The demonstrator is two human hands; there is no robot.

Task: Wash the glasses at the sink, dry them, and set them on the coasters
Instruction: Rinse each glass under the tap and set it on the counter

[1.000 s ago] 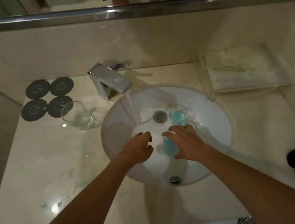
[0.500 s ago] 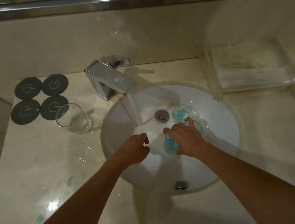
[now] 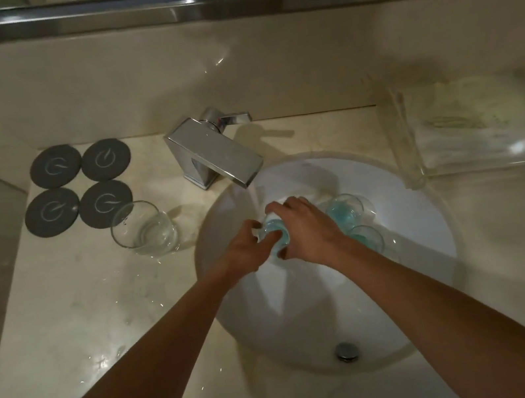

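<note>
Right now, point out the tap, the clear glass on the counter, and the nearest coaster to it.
tap [image 3: 217,152], head view, top of spout
clear glass [image 3: 143,229], head view, inside the rim
coaster [image 3: 105,204], head view, centre

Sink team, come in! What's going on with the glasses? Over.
Both hands, left and right, hold blue-tinted glass under running faucet. Two more glasses wait in basin. Clear glass beside coasters. Nothing blocking.

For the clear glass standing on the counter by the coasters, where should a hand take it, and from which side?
Grip the clear glass round its side wall about mid-height, coming from the right, the basin side. It stands upright with the mouth open upward, so the straight wall offers a plain wrap. The coasters crowd its back left, and both hands are busy: the right hand and left hand hold a blue-tinted glass under the tap.
</note>
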